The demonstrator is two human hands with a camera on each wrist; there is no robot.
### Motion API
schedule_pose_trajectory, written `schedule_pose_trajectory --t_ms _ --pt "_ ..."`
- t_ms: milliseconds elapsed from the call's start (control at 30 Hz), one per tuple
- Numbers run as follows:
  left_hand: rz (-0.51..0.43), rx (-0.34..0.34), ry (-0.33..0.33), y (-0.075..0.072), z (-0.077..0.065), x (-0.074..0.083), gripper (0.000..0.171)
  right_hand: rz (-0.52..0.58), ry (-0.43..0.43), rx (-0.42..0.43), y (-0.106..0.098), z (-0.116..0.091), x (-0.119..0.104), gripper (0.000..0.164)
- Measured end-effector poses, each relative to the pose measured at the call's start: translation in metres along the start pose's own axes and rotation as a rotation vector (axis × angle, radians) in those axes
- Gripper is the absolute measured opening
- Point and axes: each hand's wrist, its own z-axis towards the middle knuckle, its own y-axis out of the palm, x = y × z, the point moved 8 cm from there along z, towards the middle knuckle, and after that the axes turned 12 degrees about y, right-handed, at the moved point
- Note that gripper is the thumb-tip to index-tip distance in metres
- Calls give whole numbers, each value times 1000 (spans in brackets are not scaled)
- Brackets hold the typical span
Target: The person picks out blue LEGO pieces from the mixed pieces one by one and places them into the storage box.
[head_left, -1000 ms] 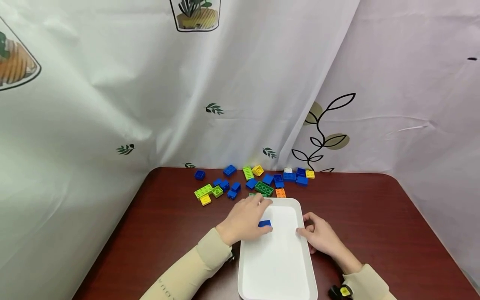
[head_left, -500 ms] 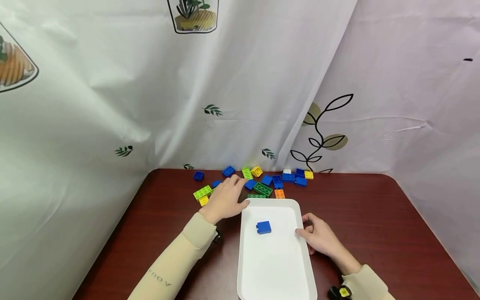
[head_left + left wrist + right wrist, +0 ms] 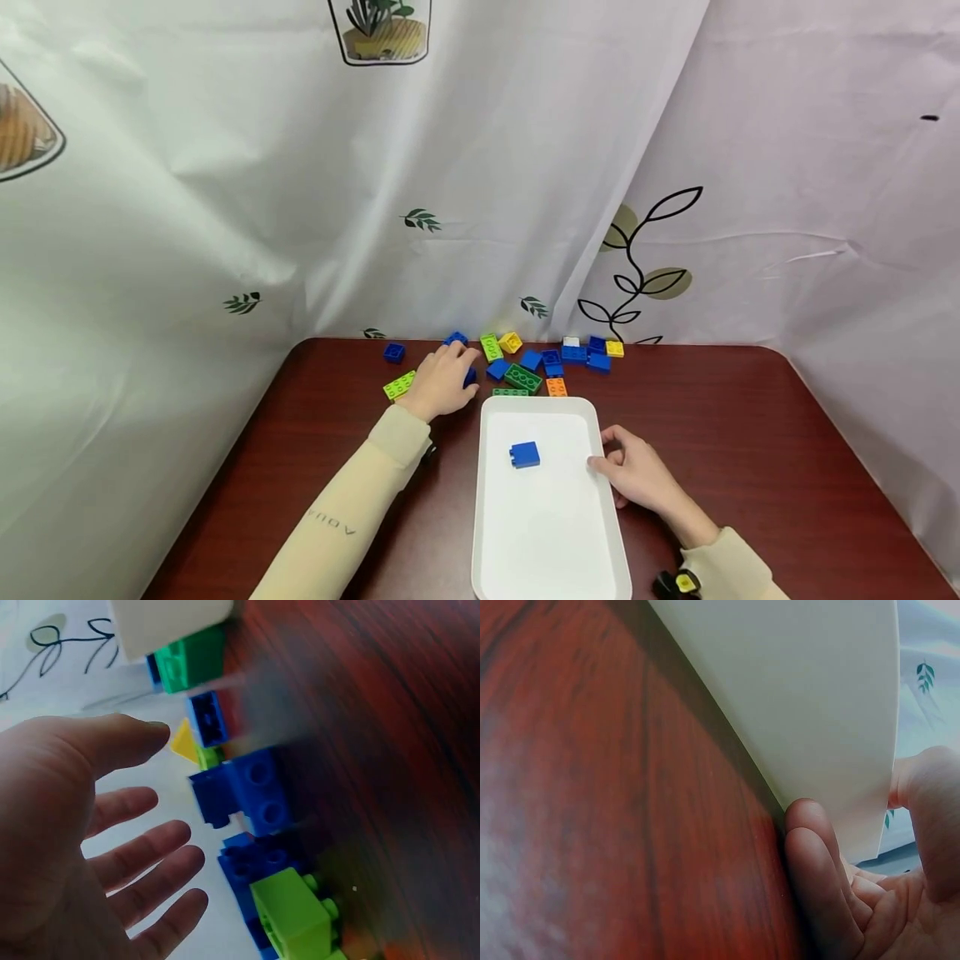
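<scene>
My left hand [image 3: 441,383] is over the scattered toy bricks at the back of the table. In the left wrist view its thumb and fingers are spread with nothing between them, facing a blue brick [image 3: 262,791] and a lime green brick [image 3: 292,911]. From above, the hand covers some of these bricks. A white tray [image 3: 551,542] lies in front of the person, and a single blue brick [image 3: 525,455] rests inside it. At the tray's right side my right hand [image 3: 641,475] grips the edge, thumb over the rim and fingertips low against the outer wall.
More bricks line the back edge: a dark green one [image 3: 522,379], an orange one [image 3: 557,387], a yellow one [image 3: 511,342] and several blue ones. A lime green brick [image 3: 399,386] lies left of the left hand. Behind the table [image 3: 750,467] hangs a white printed curtain [image 3: 465,167].
The left hand has left the blue brick in the tray and moved left and back to the loose bricks. The right hand keeps its hold on the tray.
</scene>
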Motion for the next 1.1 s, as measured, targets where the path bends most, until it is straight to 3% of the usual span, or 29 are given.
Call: schedule_pose_trajectory --t_ms 167,367,767,1100 --pt "34 -70 -4 8 3 -4 51 1 0 -6 0 1 0 37" --pt "69 -89 8 12 4 -6 47 8 -11 -12 0 0 -2 35" --pt "92 -57 56 11 5 -5 36 7 -16 -7 -1 0 -3 35" --pt "80 19 81 1 0 1 36 -1 -23 -3 -1 0 -3 36"
